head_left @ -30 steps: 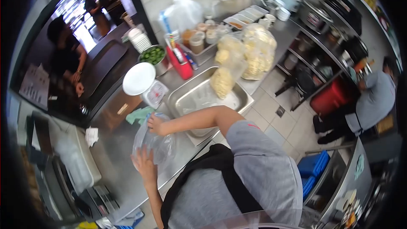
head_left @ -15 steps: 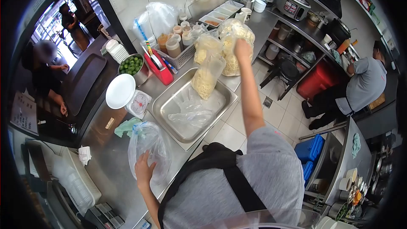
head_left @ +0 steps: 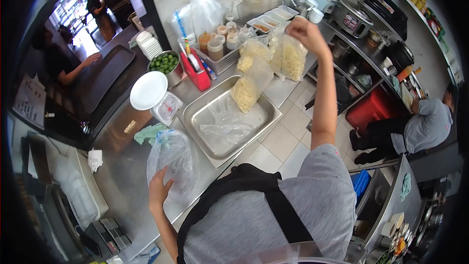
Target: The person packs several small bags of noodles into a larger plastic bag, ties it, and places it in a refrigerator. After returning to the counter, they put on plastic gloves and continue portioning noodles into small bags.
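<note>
My right hand [head_left: 305, 33] is closed at the top of a clear bag of noodles [head_left: 292, 61], lifted up beside the counter's back edge. Other bags of pale noodles [head_left: 254, 51] stand to its left. One more noodle bag [head_left: 245, 92] leans in the steel tray [head_left: 195, 149], where a crumpled clear bag [head_left: 227, 132] also lies. At the left edge of a large clear plastic bag [head_left: 172, 159] on the counter is my left hand [head_left: 160, 186], fingers apart, touching or just beside the plastic.
A scale with a white plate [head_left: 149, 91], a bowl of green limes [head_left: 164, 63], a red tape dispenser [head_left: 196, 71] and a sauce bottle basket [head_left: 222, 61] stand behind the tray. One co-worker [head_left: 427, 122] is at the right; another person [head_left: 61, 63] is beyond the left opening.
My right hand has risen with the noodle bag, pulling it up from the others. My left hand has shifted slightly along the large bag. The view has turned a little.
</note>
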### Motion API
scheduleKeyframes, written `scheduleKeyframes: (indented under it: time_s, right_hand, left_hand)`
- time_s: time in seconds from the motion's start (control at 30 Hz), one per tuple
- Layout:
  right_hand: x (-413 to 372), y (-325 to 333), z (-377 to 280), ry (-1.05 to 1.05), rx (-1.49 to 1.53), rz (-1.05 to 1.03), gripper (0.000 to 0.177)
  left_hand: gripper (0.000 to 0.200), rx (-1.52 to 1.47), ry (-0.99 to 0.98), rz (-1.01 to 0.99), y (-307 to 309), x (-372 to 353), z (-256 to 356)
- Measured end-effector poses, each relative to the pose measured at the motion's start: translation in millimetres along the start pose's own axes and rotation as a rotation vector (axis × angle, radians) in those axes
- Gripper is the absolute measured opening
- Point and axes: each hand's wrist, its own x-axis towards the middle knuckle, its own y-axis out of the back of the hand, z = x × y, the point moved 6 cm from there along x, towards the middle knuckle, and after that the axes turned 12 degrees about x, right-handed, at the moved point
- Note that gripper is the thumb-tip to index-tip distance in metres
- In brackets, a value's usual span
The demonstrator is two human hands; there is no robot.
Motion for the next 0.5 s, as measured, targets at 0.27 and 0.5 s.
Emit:
scheduleKeyframes:
  time_s: [0.27, 0.5]
  right_hand:
    - [28, -66, -160, 0.301, 0.506, -0.243, 0.006]
    - [-3, -235, -230, 0.525, 0.583, -0.574, 0.007]
  left_hand:
    - [0.046, -0.041, 0.05, 0.039, 9, -6, -7]
    - [0.053, -0.432, 0.202, 0.418, 91, -12, 25]
